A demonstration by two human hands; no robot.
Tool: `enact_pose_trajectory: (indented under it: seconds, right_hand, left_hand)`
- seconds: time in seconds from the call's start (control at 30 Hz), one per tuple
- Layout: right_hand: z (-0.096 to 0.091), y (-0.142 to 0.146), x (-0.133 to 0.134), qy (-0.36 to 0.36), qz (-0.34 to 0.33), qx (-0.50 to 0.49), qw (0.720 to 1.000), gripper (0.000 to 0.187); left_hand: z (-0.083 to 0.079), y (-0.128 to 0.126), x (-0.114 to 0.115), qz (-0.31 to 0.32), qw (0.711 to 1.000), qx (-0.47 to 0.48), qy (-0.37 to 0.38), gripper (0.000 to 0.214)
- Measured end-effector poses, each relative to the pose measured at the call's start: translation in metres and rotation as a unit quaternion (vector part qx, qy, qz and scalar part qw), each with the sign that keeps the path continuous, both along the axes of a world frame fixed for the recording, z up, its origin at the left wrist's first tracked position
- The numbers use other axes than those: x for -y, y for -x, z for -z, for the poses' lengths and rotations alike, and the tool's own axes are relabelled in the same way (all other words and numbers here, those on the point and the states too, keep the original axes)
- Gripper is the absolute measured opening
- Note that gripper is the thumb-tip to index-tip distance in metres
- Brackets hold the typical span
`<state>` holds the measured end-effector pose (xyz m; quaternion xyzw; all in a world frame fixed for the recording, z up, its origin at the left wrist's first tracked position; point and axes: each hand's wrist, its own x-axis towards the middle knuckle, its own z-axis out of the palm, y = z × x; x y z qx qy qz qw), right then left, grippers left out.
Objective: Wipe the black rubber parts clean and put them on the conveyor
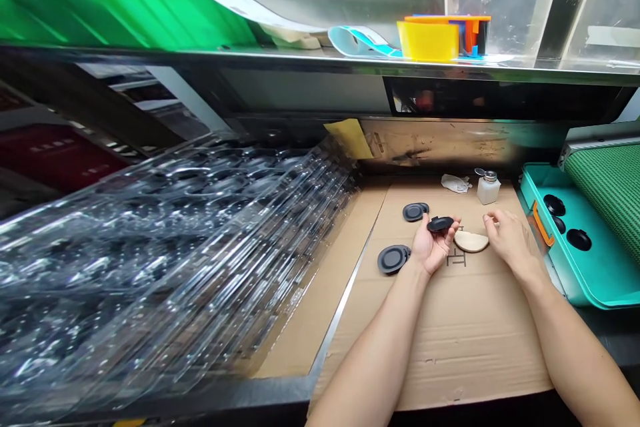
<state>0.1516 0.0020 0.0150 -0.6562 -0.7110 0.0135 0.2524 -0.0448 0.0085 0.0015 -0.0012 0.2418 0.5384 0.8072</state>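
My left hand (433, 247), palm up, grips a small black oval plastic part (440, 223) between thumb and fingers. To its right, a cream half-round piece (471, 241) lies on the cardboard sheet (480, 320); its exact kind is unclear. Beyond that piece, my right hand (511, 240) is closed, thumb and fingertips together near its right edge. Whatever those fingertips pinch, if anything, cannot be made out. Two spots left of my left hand hold more black oval parts, one farther back (415, 212) and another nearer (393, 259).
Stacked clear plastic trays (165, 260) fill the left side. A small white bottle (489, 188) and crumpled white tissue (455, 183) stand at the back. To the right, a teal bin (595, 273) holds several black parts beside a green belt (610, 180). A metal shelf (300, 65) crosses above.
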Motion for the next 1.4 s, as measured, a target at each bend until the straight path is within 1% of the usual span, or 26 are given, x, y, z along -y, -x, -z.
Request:
enact_pose_trajectory:
  seconds: [0.1, 0.23, 0.33, 0.4, 0.47, 0.53, 0.63, 0.7, 0.77, 0.83, 0.87, 0.93, 1.03, 1.13, 1.2, 1.27, 1.4]
  right_hand:
    - [-0.001, -0.007, -0.003, 0.033, 0.028, 0.034, 0.998, 0.030]
    - [-0.007, -0.013, 0.001, 0.083, 0.063, 0.111, 0.988, 0.032]
    - [-0.010, -0.022, 0.002, 0.145, 0.080, 0.128, 0.978, 0.037]
    - [-0.011, -0.029, 0.000, 0.189, 0.073, 0.127, 0.971, 0.032]
    - [-0.009, -0.036, -0.003, 0.209, 0.054, 0.125, 0.968, 0.023]
    - [-0.008, -0.039, -0.007, 0.194, 0.021, 0.115, 0.974, 0.019]
    - [-0.005, -0.037, -0.010, 0.127, -0.025, 0.087, 0.988, 0.022]
    - [-0.004, -0.032, -0.010, 0.070, -0.034, 0.052, 0.996, 0.025]
    - [-0.006, -0.027, -0.011, 0.019, -0.032, 0.001, 0.999, 0.034]
    - [-0.012, -0.024, -0.019, -0.020, -0.022, -0.036, 0.999, 0.041]
    - [-0.018, -0.023, -0.025, -0.033, -0.014, -0.039, 0.999, 0.041]
    - [-0.033, -0.023, -0.044, -0.050, 0.006, -0.015, 0.999, 0.039]
    - [-0.063, -0.024, -0.079, -0.044, 0.038, 0.059, 0.997, 0.038]
    - [-0.086, -0.024, -0.105, 0.013, 0.033, 0.140, 0.990, 0.035]
    - [-0.093, -0.023, -0.115, 0.057, 0.013, 0.183, 0.981, 0.033]
    - [-0.095, -0.024, -0.120, 0.085, 0.000, 0.203, 0.975, 0.033]
    - [-0.097, -0.027, -0.123, 0.086, -0.007, 0.206, 0.975, 0.034]
  left_hand:
    - [0.001, 0.001, 0.000, 0.003, 1.000, 0.010, 0.004, 0.060]
    - [0.001, 0.002, -0.001, 0.002, 1.000, 0.018, 0.005, 0.060]
    - [0.000, 0.002, 0.000, 0.000, 1.000, 0.027, 0.007, 0.060]
    - [0.000, 0.002, 0.000, 0.000, 0.999, 0.032, 0.007, 0.060]
    - [0.001, 0.003, 0.000, 0.004, 1.000, 0.030, 0.004, 0.061]
    - [0.003, 0.004, -0.001, 0.009, 1.000, 0.021, -0.002, 0.061]
    - [0.009, 0.003, -0.003, 0.024, 1.000, -0.010, -0.010, 0.064]
    - [0.013, -0.001, -0.004, 0.042, 0.998, -0.047, -0.018, 0.066]
    - [0.015, -0.009, -0.003, 0.074, 0.992, -0.091, -0.041, 0.068]
    - [0.017, -0.019, -0.001, 0.116, 0.983, -0.124, -0.074, 0.067]
    - [0.017, -0.025, 0.000, 0.137, 0.978, -0.131, -0.091, 0.067]
    - [0.017, -0.033, 0.003, 0.172, 0.969, -0.130, -0.118, 0.065]
    - [0.017, -0.039, 0.006, 0.210, 0.961, -0.108, -0.141, 0.067]
    - [0.016, -0.038, 0.005, 0.205, 0.965, -0.088, -0.139, 0.064]
    - [0.016, -0.035, 0.002, 0.174, 0.974, -0.075, -0.128, 0.056]
    - [0.015, -0.032, -0.001, 0.139, 0.981, -0.061, -0.122, 0.049]
    - [0.013, -0.028, -0.006, 0.094, 0.986, -0.053, -0.123, 0.046]
